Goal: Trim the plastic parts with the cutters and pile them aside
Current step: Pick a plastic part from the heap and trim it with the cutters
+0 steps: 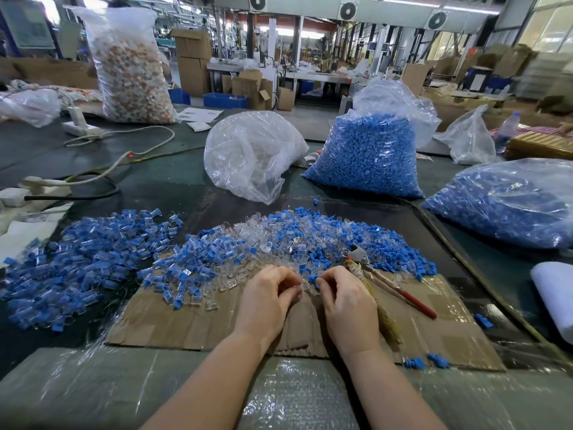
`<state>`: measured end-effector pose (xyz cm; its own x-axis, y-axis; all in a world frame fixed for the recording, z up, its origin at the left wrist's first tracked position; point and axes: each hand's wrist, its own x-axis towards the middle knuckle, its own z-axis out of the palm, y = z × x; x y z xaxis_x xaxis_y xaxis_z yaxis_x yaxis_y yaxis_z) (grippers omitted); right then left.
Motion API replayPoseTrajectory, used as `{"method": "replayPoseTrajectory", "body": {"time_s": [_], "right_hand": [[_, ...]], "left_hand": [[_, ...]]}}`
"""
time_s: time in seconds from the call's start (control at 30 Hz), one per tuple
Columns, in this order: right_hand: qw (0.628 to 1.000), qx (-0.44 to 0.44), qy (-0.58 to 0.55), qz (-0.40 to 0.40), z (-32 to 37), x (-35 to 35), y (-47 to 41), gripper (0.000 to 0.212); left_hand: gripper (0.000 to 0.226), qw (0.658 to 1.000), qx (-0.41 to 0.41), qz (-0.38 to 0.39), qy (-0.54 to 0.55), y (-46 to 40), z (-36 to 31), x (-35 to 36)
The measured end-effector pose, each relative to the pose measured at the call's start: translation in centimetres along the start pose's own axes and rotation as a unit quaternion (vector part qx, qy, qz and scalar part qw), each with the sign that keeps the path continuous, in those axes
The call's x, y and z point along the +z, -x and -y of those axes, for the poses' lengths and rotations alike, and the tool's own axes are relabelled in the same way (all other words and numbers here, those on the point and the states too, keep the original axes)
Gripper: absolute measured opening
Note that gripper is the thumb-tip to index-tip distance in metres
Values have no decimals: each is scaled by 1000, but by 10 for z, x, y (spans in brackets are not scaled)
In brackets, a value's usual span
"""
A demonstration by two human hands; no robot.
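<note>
Plastic parts [279,243], blue and clear mixed, lie heaped on a cardboard sheet [186,324] on our dark work table [173,178]. Our left hand [266,301] pinches a clear part [298,282] between curled fingers; our right hand [344,301] pinches a blue part [313,279], the two pieces nearly touching at the heap's near edge. Cutters [381,276] with red handles lie ungripped on the cardboard just beside our right hand, head resting on the heap. A second pile of blue-and-clear pieces [83,259] sits to the left. Beyond stand a clear bag [251,153] and two bags of blue parts [369,156] [508,203].
</note>
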<state>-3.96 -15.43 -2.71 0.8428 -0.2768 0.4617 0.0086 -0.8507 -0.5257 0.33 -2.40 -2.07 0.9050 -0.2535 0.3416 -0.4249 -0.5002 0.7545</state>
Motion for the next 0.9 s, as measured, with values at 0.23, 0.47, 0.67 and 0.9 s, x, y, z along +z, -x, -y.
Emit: {"method": "replayPoseTrajectory", "body": {"time_s": [0.23, 0.47, 0.67, 0.9], "right_hand": [[1000, -4, -3, -2, 2, -2, 1, 12], [1000, -19, -13, -11, 4, -4, 3, 11], [998, -58, -11, 5, 5, -3, 3, 14], [997, -74, 2, 16, 7, -1, 3, 22]], "left_hand": [[17, 994, -46, -34, 93, 2, -1, -2], [22, 996, -54, 4, 70, 2, 0, -3], [20, 990, -80, 12, 116, -2, 1, -3], [17, 981, -97, 33, 166, -2, 2, -3]]}}
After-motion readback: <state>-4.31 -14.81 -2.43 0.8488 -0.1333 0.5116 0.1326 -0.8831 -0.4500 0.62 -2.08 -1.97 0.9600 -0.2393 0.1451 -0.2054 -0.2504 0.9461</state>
